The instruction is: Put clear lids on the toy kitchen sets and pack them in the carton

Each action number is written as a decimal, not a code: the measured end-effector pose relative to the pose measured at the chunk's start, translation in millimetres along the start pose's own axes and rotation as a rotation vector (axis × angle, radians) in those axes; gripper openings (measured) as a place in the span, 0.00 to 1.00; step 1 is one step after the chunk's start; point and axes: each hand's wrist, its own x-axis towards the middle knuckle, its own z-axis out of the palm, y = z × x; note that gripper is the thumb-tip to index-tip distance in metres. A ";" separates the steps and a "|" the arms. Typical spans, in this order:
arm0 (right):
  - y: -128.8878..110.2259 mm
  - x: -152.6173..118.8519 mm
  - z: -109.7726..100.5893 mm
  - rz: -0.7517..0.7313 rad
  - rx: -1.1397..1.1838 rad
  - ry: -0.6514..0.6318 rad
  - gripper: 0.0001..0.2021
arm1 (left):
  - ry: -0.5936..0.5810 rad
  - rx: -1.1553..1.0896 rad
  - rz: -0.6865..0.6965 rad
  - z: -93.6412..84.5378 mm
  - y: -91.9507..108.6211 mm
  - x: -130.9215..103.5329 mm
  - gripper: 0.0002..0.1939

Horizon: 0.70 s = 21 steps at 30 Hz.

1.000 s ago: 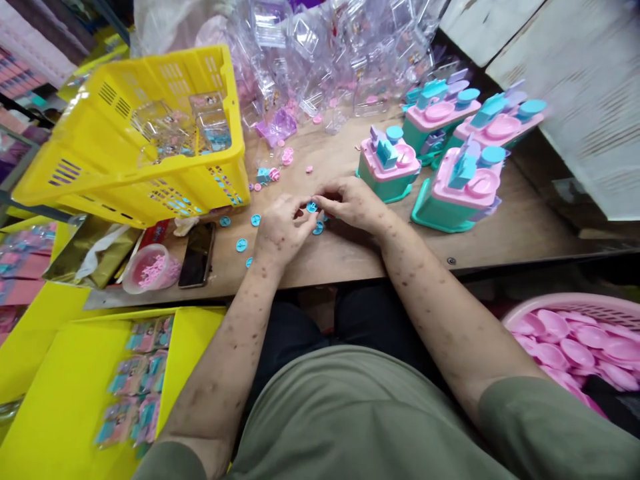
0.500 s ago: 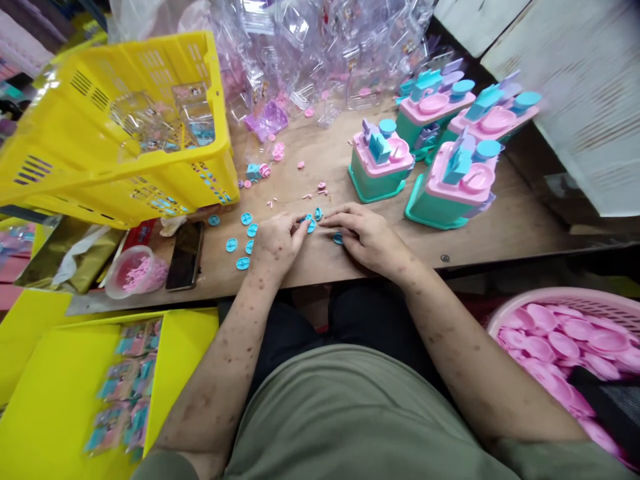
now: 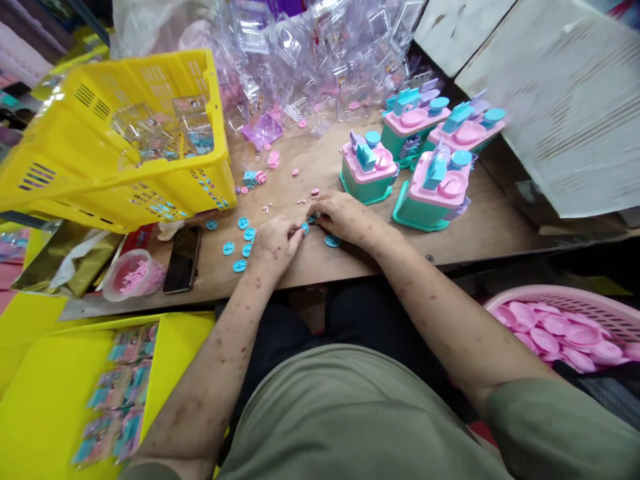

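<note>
Between thumb and fingers, my left hand point(image 3: 278, 244) pinches a small round blue plastic disc point(image 3: 305, 228) just above the wooden table. My right hand point(image 3: 345, 217) is closed at the fingertips on another small blue piece point(image 3: 313, 218), mostly hidden by the fingers. Below the right palm lies a loose blue disc point(image 3: 333, 241). Several more blue discs point(image 3: 240, 265) with a raised cross rib are scattered left of my left hand. Tiny pink hook-shaped pieces point(image 3: 301, 201) lie just beyond the hands.
A yellow crate point(image 3: 115, 180) with clear cases stands left. Green-and-pink toy kitchen units point(image 3: 367, 177) stand right. A phone point(image 3: 183, 260) and a tub of pink bits point(image 3: 133, 275) lie near the front edge. Clear plastic cases point(image 3: 300, 60) pile behind; a pink basket point(image 3: 560, 297) sits lower right.
My right hand has moved left and its fingers have closed on a blue piece beside the left hand. The left hand stays pinched on a disc. The whole view has shifted slightly.
</note>
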 end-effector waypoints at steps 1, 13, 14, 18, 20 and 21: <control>-2.9 -4.4 -3.0 0.035 -0.005 0.030 0.10 | -0.021 -0.004 -0.012 -1.6 -0.5 1.8 0.08; -17.9 -95.8 -17.1 0.328 0.506 0.378 0.20 | -0.061 -0.093 -0.199 -15.4 11.4 8.6 0.10; -17.1 -97.9 -13.2 0.348 0.532 0.391 0.21 | -0.074 -0.084 -0.212 -15.5 13.9 9.0 0.11; -15.8 -101.3 -4.7 0.422 0.595 0.395 0.25 | -0.076 -0.073 -0.248 -17.8 19.3 10.8 0.10; -15.8 -101.5 -6.0 0.457 0.610 0.351 0.25 | -0.042 -0.080 -0.253 -18.8 19.3 11.8 0.10; -15.9 -101.3 -7.4 0.469 0.614 0.329 0.24 | -0.026 -0.080 -0.252 -18.7 18.8 12.2 0.10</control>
